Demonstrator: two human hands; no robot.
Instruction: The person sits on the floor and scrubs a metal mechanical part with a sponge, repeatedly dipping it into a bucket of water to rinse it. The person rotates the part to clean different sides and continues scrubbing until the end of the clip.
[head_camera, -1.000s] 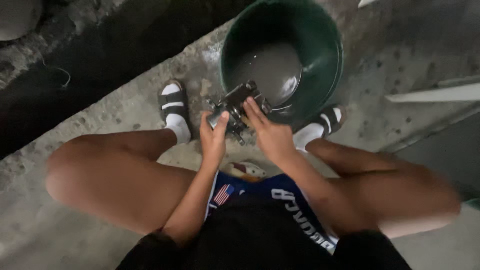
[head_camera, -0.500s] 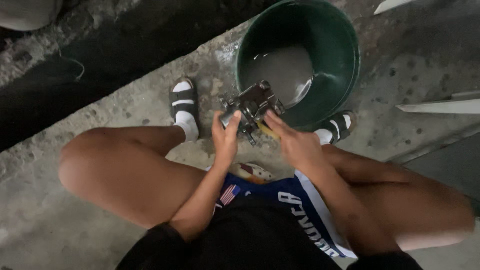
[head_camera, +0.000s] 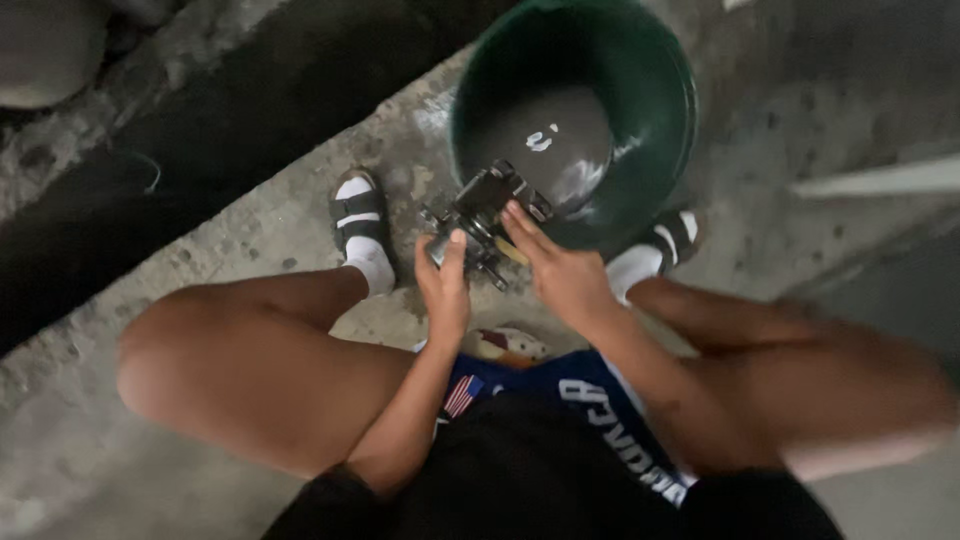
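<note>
Concrete floor; hands (head_camera: 500, 275) hold metal part (head_camera: 483, 220) angled toward bucket (head_camera: 660, 110).

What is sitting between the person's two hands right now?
In the head view, a dark metal mechanical part sits between the left hand and right hand, both holding it just over the near rim of the green bucket.

Dim, flat light is spread throughout. Faint glare is seen inside the green bucket (head_camera: 660, 130) at one o'clock. Motion blur is smeared over the knee (head_camera: 860, 390) at four o'clock.
</note>
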